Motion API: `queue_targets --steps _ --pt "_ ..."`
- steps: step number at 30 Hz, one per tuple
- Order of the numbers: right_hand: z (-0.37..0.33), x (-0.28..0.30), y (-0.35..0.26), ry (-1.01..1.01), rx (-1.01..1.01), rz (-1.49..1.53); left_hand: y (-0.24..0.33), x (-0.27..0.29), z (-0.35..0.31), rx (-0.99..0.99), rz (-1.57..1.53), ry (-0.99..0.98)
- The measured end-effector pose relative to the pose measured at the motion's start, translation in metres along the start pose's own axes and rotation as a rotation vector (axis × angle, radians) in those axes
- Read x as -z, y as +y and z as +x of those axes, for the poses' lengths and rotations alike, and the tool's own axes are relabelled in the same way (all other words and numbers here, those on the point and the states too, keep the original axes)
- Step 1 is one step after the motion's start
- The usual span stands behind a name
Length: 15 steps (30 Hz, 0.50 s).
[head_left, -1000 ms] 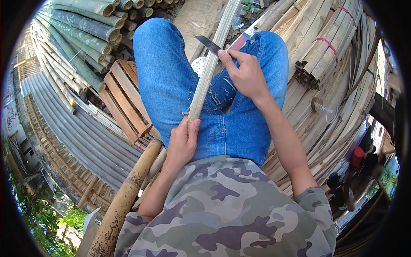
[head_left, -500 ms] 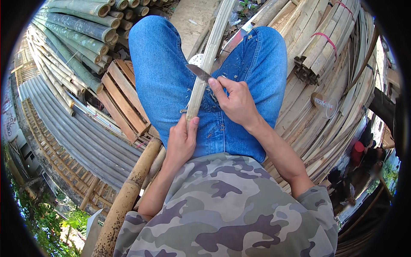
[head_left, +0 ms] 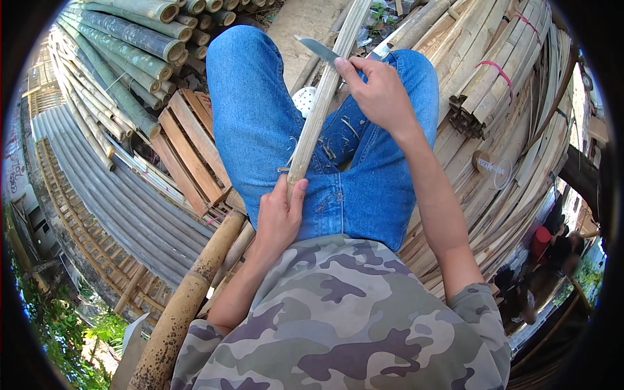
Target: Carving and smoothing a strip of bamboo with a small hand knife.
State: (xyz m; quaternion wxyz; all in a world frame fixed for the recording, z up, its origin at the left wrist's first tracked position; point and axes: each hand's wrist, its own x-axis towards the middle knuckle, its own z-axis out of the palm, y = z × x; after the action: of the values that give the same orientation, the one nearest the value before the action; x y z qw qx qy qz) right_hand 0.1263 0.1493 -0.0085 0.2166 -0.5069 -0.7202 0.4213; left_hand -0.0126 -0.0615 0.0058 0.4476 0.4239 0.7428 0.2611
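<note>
A long, pale bamboo strip (head_left: 318,119) slants up and away from my lap between my knees, its far end running out of the picture. My left hand (head_left: 281,211) is closed round its near end, with the thumb along the strip. In my right hand (head_left: 379,90) is a knife (head_left: 318,49), its handle hidden by the fingers. The blade lies across the strip well up its length, pointing left; whether it touches the surface I cannot tell. Thin shavings (head_left: 351,128) cling to my blue jeans (head_left: 244,97).
Green bamboo poles (head_left: 140,49) are stacked at the far left, near a wooden slatted crate (head_left: 188,153) and grey corrugated sheets (head_left: 117,195). A thick bamboo pole (head_left: 188,292) lies by my left arm. Bundled bamboo strips (head_left: 497,71) with pink ties are piled on the right.
My right hand and the knife have moved away from me, up along the bamboo strip. The strip has swung slightly to the right, while my left hand keeps its hold.
</note>
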Motion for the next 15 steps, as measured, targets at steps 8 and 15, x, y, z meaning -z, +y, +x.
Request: queue_targets --steps 8,15 --pt "-0.057 -0.028 -0.015 -0.116 -0.048 0.067 -0.001 0.000 0.001 0.028 -0.009 0.002" --pt "-0.088 -0.029 -0.020 -0.169 -0.085 0.085 0.000 -0.001 0.001 0.009 -0.027 0.012"
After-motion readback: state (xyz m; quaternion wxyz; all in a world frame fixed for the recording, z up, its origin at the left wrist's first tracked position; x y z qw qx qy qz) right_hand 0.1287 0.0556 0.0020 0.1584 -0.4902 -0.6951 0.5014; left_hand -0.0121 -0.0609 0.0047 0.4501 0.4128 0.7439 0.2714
